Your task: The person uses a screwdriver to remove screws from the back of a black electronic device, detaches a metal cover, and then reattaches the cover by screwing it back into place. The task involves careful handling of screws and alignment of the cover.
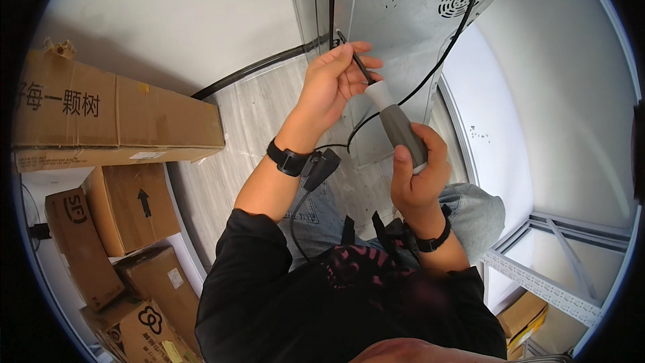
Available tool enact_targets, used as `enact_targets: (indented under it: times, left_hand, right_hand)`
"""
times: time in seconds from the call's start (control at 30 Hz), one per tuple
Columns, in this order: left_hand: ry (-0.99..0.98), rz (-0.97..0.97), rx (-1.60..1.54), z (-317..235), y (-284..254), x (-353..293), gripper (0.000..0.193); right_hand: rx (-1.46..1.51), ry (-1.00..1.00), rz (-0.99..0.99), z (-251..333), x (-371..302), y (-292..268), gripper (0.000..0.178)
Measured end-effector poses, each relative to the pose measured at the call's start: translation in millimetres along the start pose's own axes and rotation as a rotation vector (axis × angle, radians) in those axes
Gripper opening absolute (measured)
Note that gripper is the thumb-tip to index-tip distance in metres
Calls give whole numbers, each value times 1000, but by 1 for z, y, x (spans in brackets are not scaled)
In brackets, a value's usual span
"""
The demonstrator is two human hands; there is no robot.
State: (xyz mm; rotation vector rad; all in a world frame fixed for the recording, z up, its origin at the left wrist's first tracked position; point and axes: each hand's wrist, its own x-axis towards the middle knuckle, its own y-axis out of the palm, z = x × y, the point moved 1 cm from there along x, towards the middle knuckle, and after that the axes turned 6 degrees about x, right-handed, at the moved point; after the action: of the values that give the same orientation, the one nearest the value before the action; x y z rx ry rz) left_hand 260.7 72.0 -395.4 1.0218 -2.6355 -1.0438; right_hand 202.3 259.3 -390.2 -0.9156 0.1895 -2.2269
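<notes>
Two hands share one powered screwdriver [401, 128], its grey body slanting from the right hand's fingers up toward the left hand's. The right hand [424, 185] has its fingers and thumb wrapped about the lower end of the body. The left hand [324, 87] has its thumb and fingers loosely curled about the dark shaft [363, 69], above the white collar; whether they press on it, I cannot tell. Just beyond the left fingers, the shaft's tip is at the edge of a grey metal cabinet [396, 23]; exact contact is too small to make out.

Farther up and right of the left fingers are a round slotted vent [461, 0] and a black cable [451, 50], which runs down the cabinet and passes behind the screwdriver. Below the left fingers, a black strap [290, 161] circles the wrist, with a black block [322, 169] beside it; below the right fingers is a black wristband [433, 238]. Well left of both hands' fingers, a long cardboard carton [168, 111] sits above several smaller boxes [134, 208].
</notes>
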Motion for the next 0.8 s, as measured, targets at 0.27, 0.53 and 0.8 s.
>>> enact_targets:
  times: [0.27, 0.53, 0.8]
  left_hand:
    - [49, 46, 18, 9, -13, 6, 22]
    - [66, 49, 66, 5, -9, 3, 24]
    - [120, 62, 114, 7, -15, 2, 33]
  right_hand:
    - [43, -228, -136, -9, 8, -1, 44]
    - [111, 4, 82, -1, 14, -11, 47]
    - [96, -13, 54, 1, 14, -8, 47]
